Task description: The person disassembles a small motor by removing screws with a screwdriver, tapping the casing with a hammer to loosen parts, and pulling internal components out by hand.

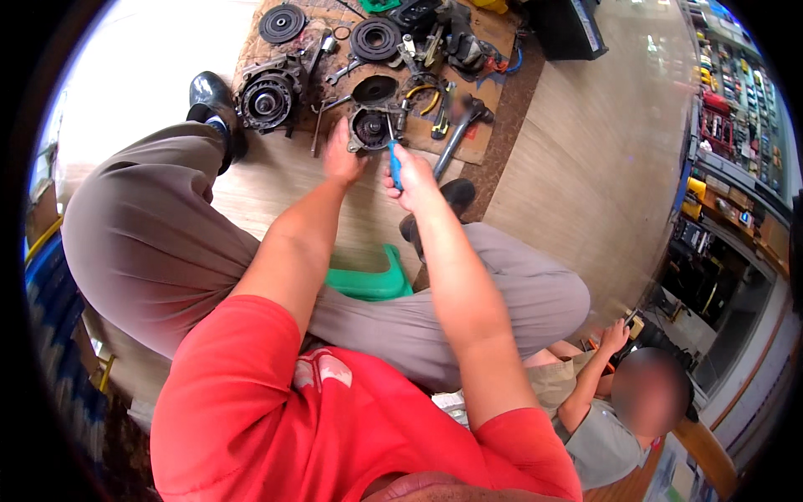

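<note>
My right hand [411,179] is closed round the blue handle of a screwdriver [395,161]. Its shaft points away from me and reaches the right side of a small round metal motor housing [369,130] with a dark centre. My left hand [341,156] grips that housing at its near left edge; some of its fingers are hidden. Just beyond the housing lies a dark round cover [375,89]. A larger metal housing with a ringed, open face [268,99] rests to the left. On the right are a hammer [460,138] and a yellow-and-black cutter knife [441,124].
Stained cardboard [481,151] lies under the parts. Farther back are two black ringed pulleys [282,23], several wrenches, yellow-handled pliers [430,102] and dark gloves [464,42]. A green stool [368,280] sits between my legs. Another person [598,418] is at the lower right, near shelves.
</note>
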Available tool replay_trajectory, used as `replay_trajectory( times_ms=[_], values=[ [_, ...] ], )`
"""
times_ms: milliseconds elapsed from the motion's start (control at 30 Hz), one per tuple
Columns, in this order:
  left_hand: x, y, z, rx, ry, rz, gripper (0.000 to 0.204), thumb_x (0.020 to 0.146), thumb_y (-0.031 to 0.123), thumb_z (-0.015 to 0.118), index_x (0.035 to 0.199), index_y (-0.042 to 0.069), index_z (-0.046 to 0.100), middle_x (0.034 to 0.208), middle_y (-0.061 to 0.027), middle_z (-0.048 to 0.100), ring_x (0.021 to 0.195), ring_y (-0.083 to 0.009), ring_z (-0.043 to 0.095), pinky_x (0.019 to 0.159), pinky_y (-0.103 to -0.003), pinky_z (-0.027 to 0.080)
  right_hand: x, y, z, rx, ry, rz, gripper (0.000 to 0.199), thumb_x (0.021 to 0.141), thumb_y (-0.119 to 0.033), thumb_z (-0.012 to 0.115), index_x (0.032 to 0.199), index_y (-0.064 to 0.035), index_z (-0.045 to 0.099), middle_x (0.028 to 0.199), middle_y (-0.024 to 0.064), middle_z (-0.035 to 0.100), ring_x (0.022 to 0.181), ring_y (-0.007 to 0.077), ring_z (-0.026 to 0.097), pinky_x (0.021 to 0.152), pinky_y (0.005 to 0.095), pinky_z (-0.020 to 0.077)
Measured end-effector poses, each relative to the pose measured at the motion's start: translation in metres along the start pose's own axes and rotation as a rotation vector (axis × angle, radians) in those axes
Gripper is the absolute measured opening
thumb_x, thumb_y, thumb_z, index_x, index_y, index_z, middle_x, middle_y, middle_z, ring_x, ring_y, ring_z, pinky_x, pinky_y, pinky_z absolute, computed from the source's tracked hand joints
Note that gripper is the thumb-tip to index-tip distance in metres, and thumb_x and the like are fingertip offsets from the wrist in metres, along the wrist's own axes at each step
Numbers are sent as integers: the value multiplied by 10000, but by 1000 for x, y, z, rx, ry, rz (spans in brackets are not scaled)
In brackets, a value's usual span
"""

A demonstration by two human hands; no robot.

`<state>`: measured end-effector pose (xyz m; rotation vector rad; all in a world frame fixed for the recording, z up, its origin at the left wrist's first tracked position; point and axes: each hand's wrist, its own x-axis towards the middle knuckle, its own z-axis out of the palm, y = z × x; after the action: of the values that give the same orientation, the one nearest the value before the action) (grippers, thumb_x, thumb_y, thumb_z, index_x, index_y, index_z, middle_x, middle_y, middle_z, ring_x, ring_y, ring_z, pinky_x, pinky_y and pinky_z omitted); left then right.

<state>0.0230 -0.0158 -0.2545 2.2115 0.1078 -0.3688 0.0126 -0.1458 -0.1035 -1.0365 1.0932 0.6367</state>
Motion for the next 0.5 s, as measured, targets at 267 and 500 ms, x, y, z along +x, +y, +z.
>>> replay_trajectory(
  times_ms=[267, 500],
  values=[
    [-2, -5, -22, 493, -12, 17, 719, 781, 113, 681, 1440, 93, 394, 1454, -166, 409, 1282, -367, 447, 1068, -448, 397, -90, -76, -25, -835, 228, -287, 292, 972, -324, 569, 978, -34, 600, 727, 47, 576, 505, 113, 505, 392, 266, 379],
    [9, -15, -53, 551, -230, -57, 265, 842, 121, 579, 1084, 30, 638, 1275, -225, 570, 1159, -387, 569, 970, -458, 489, -235, -123, -35, -799, 243, -876, 295, 964, -283, 610, 1054, -9, 670, 706, -10, 587, 599, 55, 513, 554, 243, 416]
  ],
)
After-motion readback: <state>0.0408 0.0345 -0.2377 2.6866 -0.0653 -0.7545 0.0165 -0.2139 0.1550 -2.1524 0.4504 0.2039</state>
